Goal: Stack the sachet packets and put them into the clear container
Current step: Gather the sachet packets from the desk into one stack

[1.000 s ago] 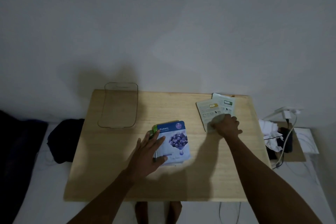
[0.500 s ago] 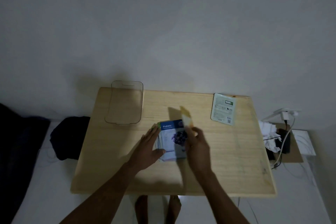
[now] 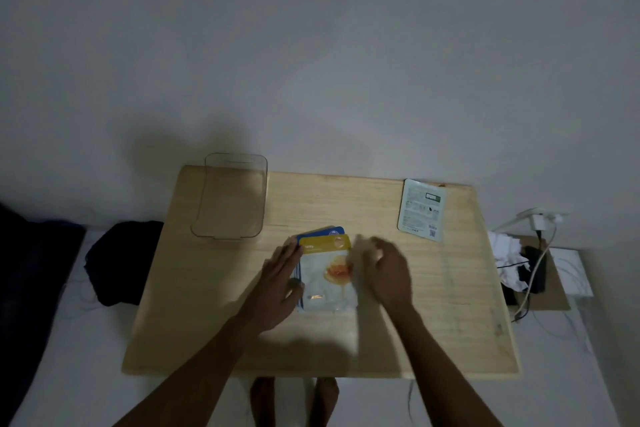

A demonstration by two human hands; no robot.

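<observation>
A stack of sachet packets (image 3: 327,274) lies in the middle of the wooden table (image 3: 433,305), a yellow honey packet on top and a blue one showing beneath. My left hand (image 3: 278,282) rests flat against the stack's left edge, fingers spread. My right hand (image 3: 384,269) is at the stack's right edge, blurred, fingers loosely curled with nothing in them. One pale green packet (image 3: 421,209) lies face down at the far right of the table. The clear container (image 3: 231,198) stands empty at the far left corner.
A black cloth bundle (image 3: 123,262) lies on the floor left of the table. Right of the table are white crumpled cloth (image 3: 509,255), a charger with cables (image 3: 538,222) and a dark phone on a board. My feet (image 3: 294,399) show under the near edge.
My right hand carried the yellow packet from the far right over to the stack and laid it on top of the blue one. Only one green packet is left at the far right.
</observation>
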